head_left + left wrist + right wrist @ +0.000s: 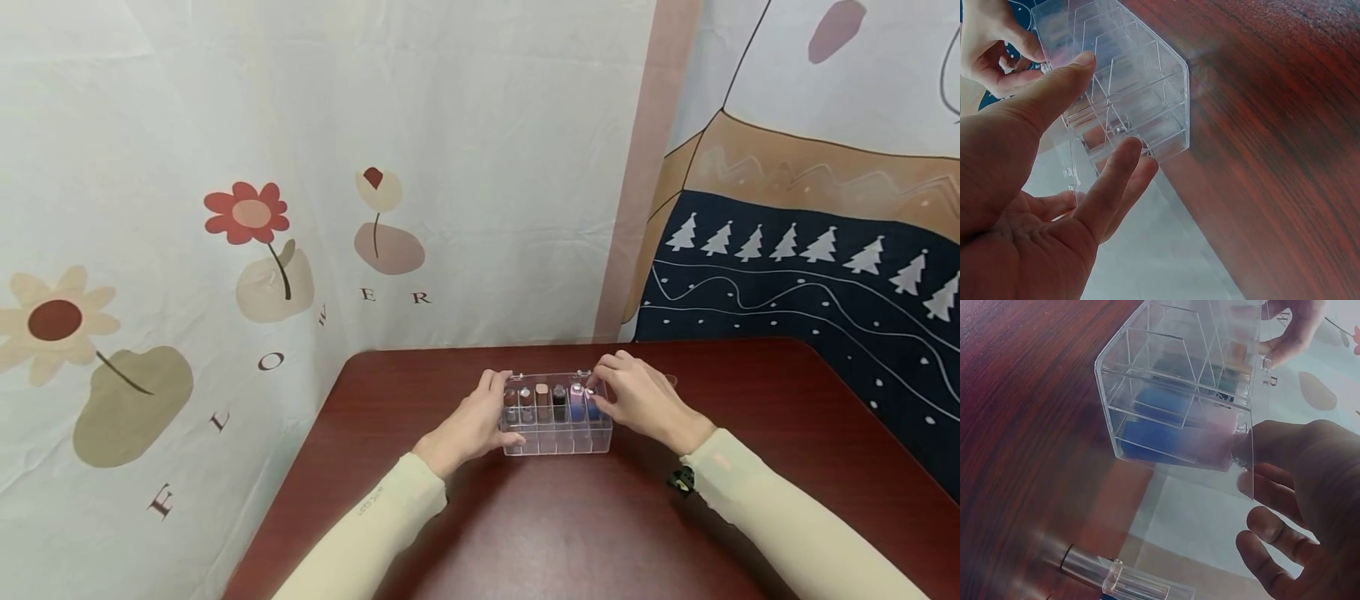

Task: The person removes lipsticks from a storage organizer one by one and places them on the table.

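A clear plastic lipstick organizer with rows of compartments and a raised hinged lid stands on the table. Several lipsticks fill its back row, among them a black one and a pinkish-brown one. My left hand grips the organizer's left end, thumb at the front and fingers around the side. At the right end, my right hand pinches the silver top of a pink-and-blue lipstick, which sits in the end compartment. A similar lipstick stands beside it.
A silver-and-clear tube is near the organizer in the right wrist view. The dark red wooden table reaches back to a flower-printed curtain. A navy tree-patterned cloth hangs at the right.
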